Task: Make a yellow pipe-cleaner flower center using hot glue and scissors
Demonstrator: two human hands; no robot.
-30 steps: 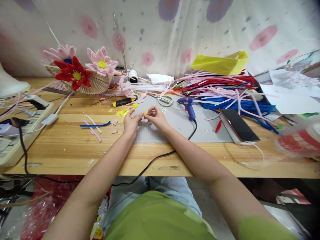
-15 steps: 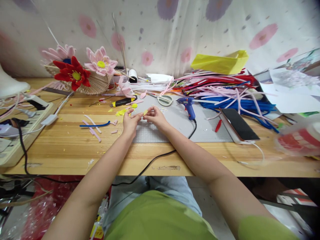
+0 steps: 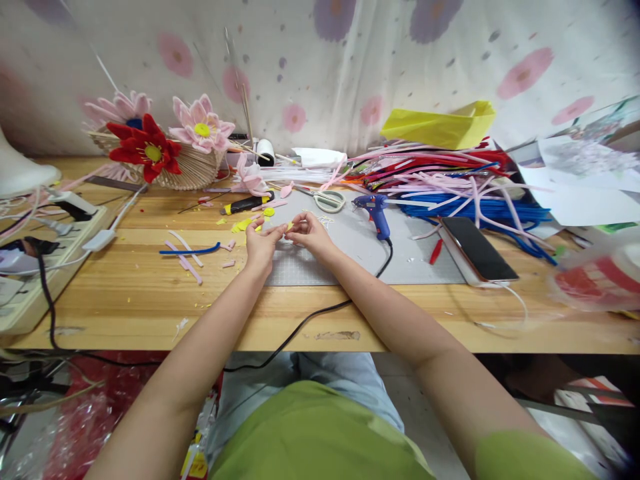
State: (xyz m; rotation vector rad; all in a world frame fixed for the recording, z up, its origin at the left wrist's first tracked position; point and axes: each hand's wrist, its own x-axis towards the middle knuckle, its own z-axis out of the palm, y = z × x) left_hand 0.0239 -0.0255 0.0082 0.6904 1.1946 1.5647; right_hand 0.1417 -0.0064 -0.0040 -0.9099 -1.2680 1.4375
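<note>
the left hand (image 3: 261, 248) and the right hand (image 3: 311, 233) nearly touched at the fingertips, pinching a small yellow piece (image 3: 289, 227) between them, above the left part of a grey cutting mat (image 3: 350, 260). just beyond the left hand lay yellow scraps (image 3: 243, 225) and a yellow-and-black utility knife (image 3: 247, 203); behind the right hand were scissors (image 3: 330, 201) with pale looped handles. farther right, a blue glue gun (image 3: 376, 212) rested on the mat, a whitish stick jutting from its back and a black cord running toward the near edge.

at the right end stood a translucent plastic tub (image 3: 597, 277), blurred; whether its red patch was print or contents could not be told. a crumpled yellow paper piece (image 3: 435, 129) sat on heaped fuzzy pipe cleaners (image 3: 475, 211) in pink, red and blue, with a dark-screened phone (image 3: 477, 248) in front.

the desk (image 3: 125, 297) was of pale, grained wood, sprinkled with tiny yellow crumbs. to the left, a blue pipe cleaner (image 3: 193, 251) crossed paler strips; behind, a red flower (image 3: 145, 150) and a pink flower (image 3: 203, 123), both plush with pointed petals, leaned against a rounded, ribbed straw-coloured form (image 3: 197, 170). a power strip (image 3: 30, 305) held several plugs. a pale curtain (image 3: 320, 80) with pink and purple blooms hung behind everything.
</note>
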